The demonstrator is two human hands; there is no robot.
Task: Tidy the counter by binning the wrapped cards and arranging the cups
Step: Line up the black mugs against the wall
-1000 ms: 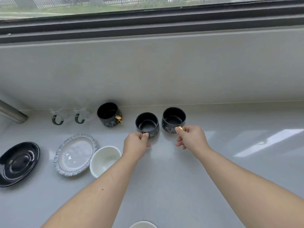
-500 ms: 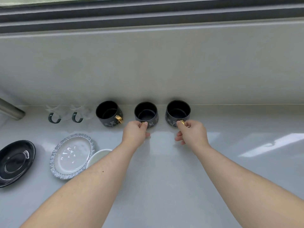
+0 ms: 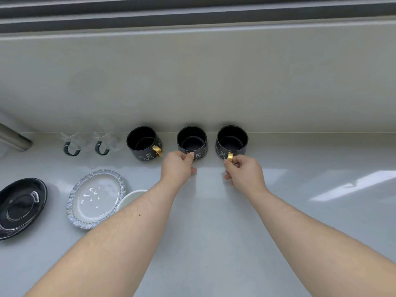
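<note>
Three black cups with gold handles and white cat drawings stand in a row against the back wall. My left hand [image 3: 177, 167] pinches the handle of the middle cup [image 3: 192, 139]. My right hand [image 3: 244, 171] pinches the gold handle of the right cup [image 3: 231, 139]. The left cup [image 3: 142, 142] stands untouched, its handle pointing right. Two clear glass cups with dark green handles [image 3: 71, 146] [image 3: 102, 145] stand left of the black cups. No wrapped cards are in view.
A black saucer [image 3: 20, 207] lies at the far left, a glass-rimmed plate [image 3: 95, 198] beside it, and a white bowl [image 3: 130, 199] partly under my left forearm. A metal tap spout [image 3: 14, 139] juts in at the left. Bare counter [image 3: 310, 189] stretches right.
Both hands pushed the middle and right black cups back towards the wall, so they now line up with the left cup. The camera tilted down.
</note>
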